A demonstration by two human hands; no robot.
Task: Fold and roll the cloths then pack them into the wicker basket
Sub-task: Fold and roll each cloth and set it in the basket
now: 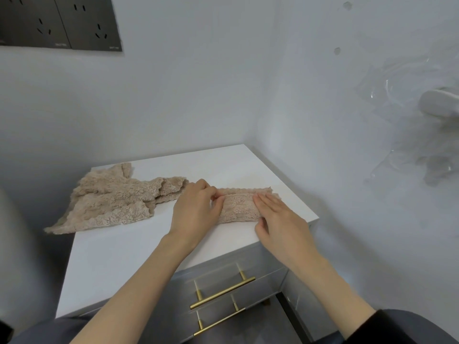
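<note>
A beige fluffy cloth point(239, 207) lies folded into a narrow strip on the white cabinet top point(124, 249), near its right front edge. My left hand point(196, 209) pinches the strip's left end with curled fingers. My right hand point(278, 219) presses flat on the strip's right part, thumb at the near edge. A loose heap of beige cloths point(111, 199) lies to the left, one corner hanging over the cabinet's left edge. No wicker basket is in view.
The cabinet stands in a wall corner and has two grey drawers with gold bar handles point(222, 292). Dark wall sockets point(59, 22) sit at the upper left. A white fixture with clear plastic point(439, 105) sticks out from the right wall.
</note>
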